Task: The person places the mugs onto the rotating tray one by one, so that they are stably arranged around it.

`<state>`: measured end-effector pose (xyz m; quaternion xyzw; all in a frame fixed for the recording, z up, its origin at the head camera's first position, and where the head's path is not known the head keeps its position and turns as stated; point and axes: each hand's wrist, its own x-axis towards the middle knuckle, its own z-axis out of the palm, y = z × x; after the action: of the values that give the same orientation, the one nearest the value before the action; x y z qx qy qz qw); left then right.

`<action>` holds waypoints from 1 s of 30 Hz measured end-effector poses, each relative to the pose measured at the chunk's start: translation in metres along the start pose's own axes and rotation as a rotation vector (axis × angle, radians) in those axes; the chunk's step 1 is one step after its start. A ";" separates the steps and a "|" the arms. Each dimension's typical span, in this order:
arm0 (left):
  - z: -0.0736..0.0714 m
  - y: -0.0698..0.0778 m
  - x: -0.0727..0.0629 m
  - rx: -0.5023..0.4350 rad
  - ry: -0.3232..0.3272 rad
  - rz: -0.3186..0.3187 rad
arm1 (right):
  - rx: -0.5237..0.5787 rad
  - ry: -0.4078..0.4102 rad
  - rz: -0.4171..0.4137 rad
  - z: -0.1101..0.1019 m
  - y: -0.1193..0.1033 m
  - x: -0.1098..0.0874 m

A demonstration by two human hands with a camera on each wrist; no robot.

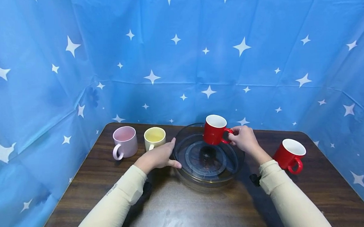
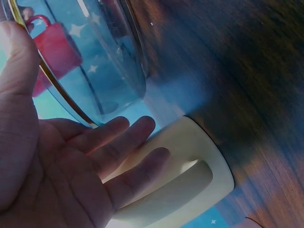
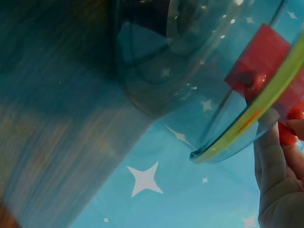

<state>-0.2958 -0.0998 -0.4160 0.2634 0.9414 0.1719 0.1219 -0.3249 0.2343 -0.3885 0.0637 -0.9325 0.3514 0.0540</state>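
Note:
My right hand pinches the handle of a red mug with a white inside. The mug is upright over the far part of a round clear glass bowl; whether it touches the glass I cannot tell. In the right wrist view, the mug shows through the bowl's side. Near the bowl's left rim, my left hand has its fingers extended and thumb spread. Its fingers lie in front of a pale yellow mug in the left wrist view; contact is unclear. Something dark shows at the bowl's middle.
A pale pink mug stands at the far left of the brown wooden table. Another red mug stands to the right, beside my right forearm. A blue star-patterned curtain surrounds the table's back and sides.

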 end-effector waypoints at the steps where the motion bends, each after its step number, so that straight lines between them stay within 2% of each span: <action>1: 0.001 0.000 0.000 -0.003 0.000 0.000 | -0.012 -0.005 0.001 0.001 0.001 0.002; 11: 0.002 0.000 0.000 0.000 0.007 -0.009 | -0.052 -0.053 -0.005 0.011 0.000 0.020; 21: 0.000 0.000 0.000 0.005 0.000 -0.012 | -0.013 -0.116 0.023 0.023 0.000 0.034; 30: -0.001 0.001 0.000 0.002 -0.013 -0.025 | -0.008 -0.123 0.036 0.028 0.004 0.043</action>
<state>-0.2955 -0.0996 -0.4148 0.2530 0.9440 0.1676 0.1297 -0.3696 0.2154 -0.4055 0.0678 -0.9365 0.3440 -0.0094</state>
